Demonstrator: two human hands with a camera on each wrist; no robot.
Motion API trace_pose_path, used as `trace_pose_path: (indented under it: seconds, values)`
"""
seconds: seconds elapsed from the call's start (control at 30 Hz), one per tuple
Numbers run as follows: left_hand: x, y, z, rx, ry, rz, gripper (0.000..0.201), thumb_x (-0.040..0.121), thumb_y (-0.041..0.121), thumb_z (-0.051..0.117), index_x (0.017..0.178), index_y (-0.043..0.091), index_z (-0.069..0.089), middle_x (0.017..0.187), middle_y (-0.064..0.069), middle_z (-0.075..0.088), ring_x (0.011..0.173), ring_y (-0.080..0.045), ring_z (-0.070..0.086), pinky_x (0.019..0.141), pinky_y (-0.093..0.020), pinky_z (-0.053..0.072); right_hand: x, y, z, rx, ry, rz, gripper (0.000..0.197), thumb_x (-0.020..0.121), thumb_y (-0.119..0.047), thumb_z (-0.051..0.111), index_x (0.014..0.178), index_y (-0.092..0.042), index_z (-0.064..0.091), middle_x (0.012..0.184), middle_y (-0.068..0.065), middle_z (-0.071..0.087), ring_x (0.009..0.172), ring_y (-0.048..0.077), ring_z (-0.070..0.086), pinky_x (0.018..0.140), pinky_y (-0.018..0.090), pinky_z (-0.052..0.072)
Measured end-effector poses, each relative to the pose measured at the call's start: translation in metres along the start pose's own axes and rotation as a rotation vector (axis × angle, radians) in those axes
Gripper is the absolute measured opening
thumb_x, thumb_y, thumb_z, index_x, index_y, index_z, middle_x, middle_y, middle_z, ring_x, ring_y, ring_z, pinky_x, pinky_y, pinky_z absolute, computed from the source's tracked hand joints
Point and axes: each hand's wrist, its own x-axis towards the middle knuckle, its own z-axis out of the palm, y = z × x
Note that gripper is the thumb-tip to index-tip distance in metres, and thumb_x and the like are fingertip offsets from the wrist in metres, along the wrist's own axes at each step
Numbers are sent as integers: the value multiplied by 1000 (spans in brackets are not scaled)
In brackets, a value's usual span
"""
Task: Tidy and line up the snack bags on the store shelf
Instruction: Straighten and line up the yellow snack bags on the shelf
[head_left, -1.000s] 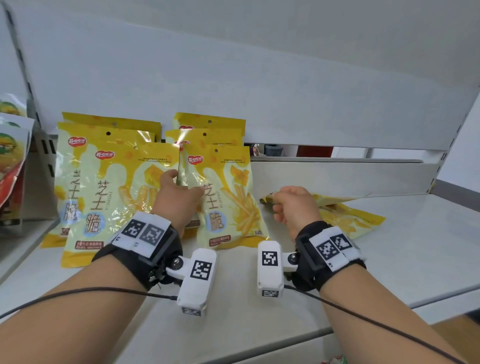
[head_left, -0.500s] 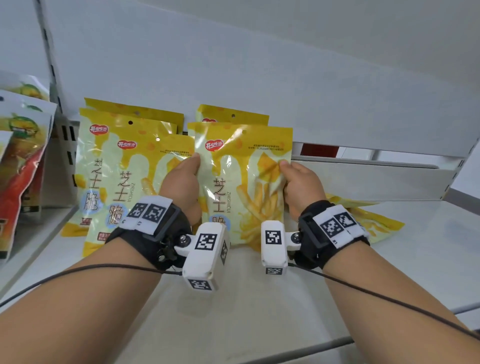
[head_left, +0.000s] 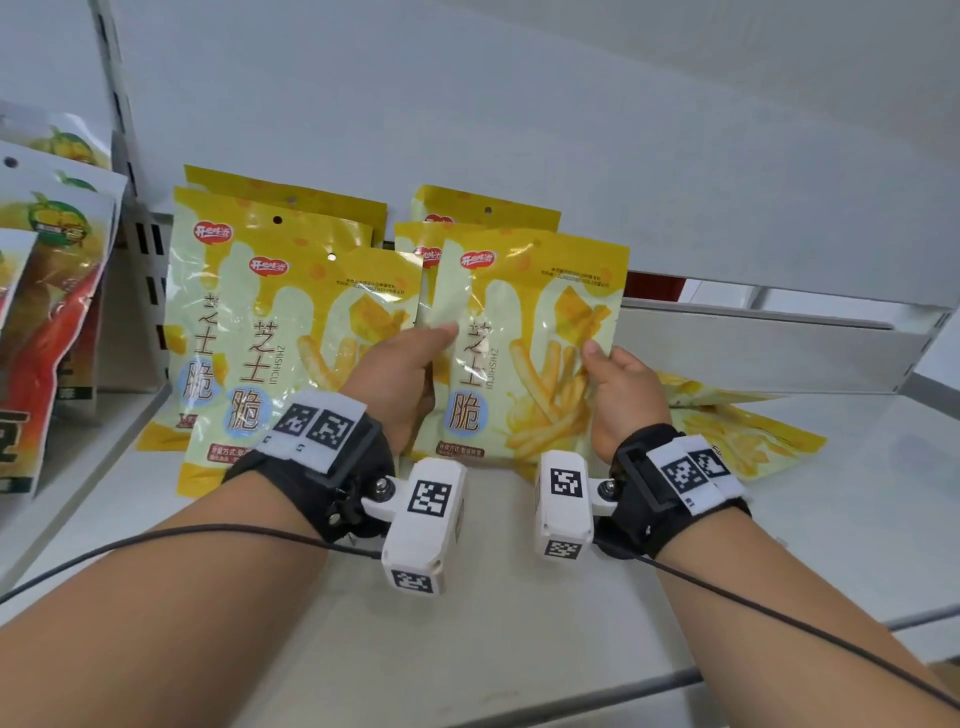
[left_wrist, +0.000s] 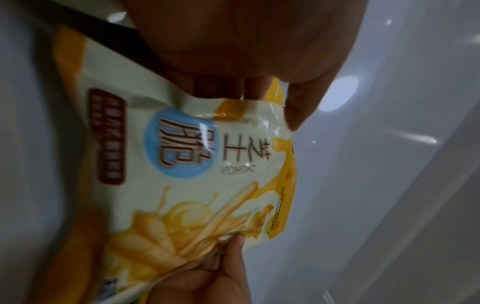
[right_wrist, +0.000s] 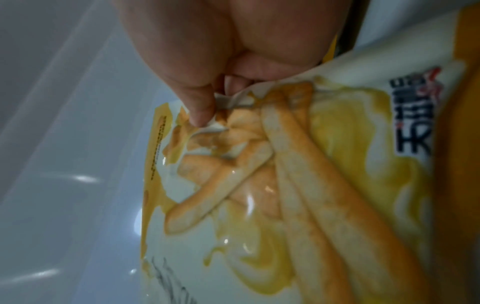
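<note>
I hold a yellow and pale green snack bag (head_left: 524, 332) upright in front of the right-hand stack. My left hand (head_left: 400, 374) pinches its left edge, thumb on the front (left_wrist: 293, 107). My right hand (head_left: 618, 389) pinches its right edge; the thumb (right_wrist: 200, 107) presses the film against the fingers behind. The same bag fills the left wrist view (left_wrist: 197, 174) and the right wrist view (right_wrist: 285, 185). Two more bags (head_left: 483, 218) stand behind it. A stack of three like bags (head_left: 291, 312) leans on the left. One or more bags (head_left: 737, 436) lie flat at the right.
The white shelf (head_left: 519, 623) runs wide in front and to the right. Red and green snack bags (head_left: 47, 312) stand in the neighbouring bay on the left, beyond a slotted upright (head_left: 145, 249). A low white back rail (head_left: 753, 343) closes the shelf behind.
A second ago my right hand was by the flat bags and the left one at the stack. Since then both hands took hold of one bag and stood it upright in front.
</note>
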Motion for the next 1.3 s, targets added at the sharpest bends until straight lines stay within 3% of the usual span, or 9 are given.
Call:
trace_pose_path:
  seconds: [0.27,0.4,0.53,0.63,0.8,0.9,1.0,1.13,1.3]
  values:
    - [3,-11,-2,39,60,-6,30,96,26,54,120,10,62,113,-13,69,104,-32,66,95,-53,49,-7,18,-5,229,-73,196,14,88,-18,61,78,-9,64,88,15,70,89,33,66,88,59,49]
    - [-3,-11,4,119,-43,16,23,89,30,61,106,17,69,107,-10,72,101,-28,68,93,-50,51,-5,24,-11,276,-4,176,23,90,-18,61,68,-17,68,89,10,71,94,32,65,92,59,46]
    - [-8,-17,10,329,-125,14,12,86,30,65,87,21,72,97,-4,75,98,-28,69,92,-43,52,-4,22,-20,295,22,208,11,88,-24,62,88,-14,67,110,10,67,106,31,62,95,57,46]
    - [-10,-18,10,411,-55,57,22,94,31,56,94,12,69,98,-9,74,93,-28,69,92,-46,52,-7,20,-24,426,-109,346,51,81,-27,63,127,-7,55,128,19,58,115,39,57,97,62,40]
    - [-4,-16,7,325,18,102,19,97,35,50,93,23,64,97,-6,74,82,-19,71,63,-26,51,-12,17,-29,226,-367,350,33,77,-15,62,110,-11,59,96,10,72,80,25,70,71,34,56]
    - [-3,-16,7,300,11,105,14,98,35,48,94,31,61,96,3,74,84,-16,71,71,-30,54,-12,21,-27,162,-389,343,17,88,1,52,95,-13,59,69,3,72,61,15,70,52,21,53]
    - [-1,-16,5,301,-14,118,13,99,36,46,99,33,59,96,8,73,88,-15,71,82,-34,54,-14,19,-24,119,-367,347,17,92,0,49,90,-13,58,60,2,69,49,10,65,45,17,49]
    - [-1,-13,4,318,-13,147,18,100,38,42,112,31,54,77,20,72,71,-2,70,56,-15,50,-16,16,-23,120,-357,324,16,92,0,49,87,-13,56,53,3,64,40,8,54,42,17,44]
    - [-3,-10,6,305,-15,148,24,100,37,41,119,28,54,87,14,73,76,-6,71,60,-19,51,-19,10,-25,167,-388,315,21,91,6,45,87,-13,53,50,2,56,39,8,44,44,18,36]
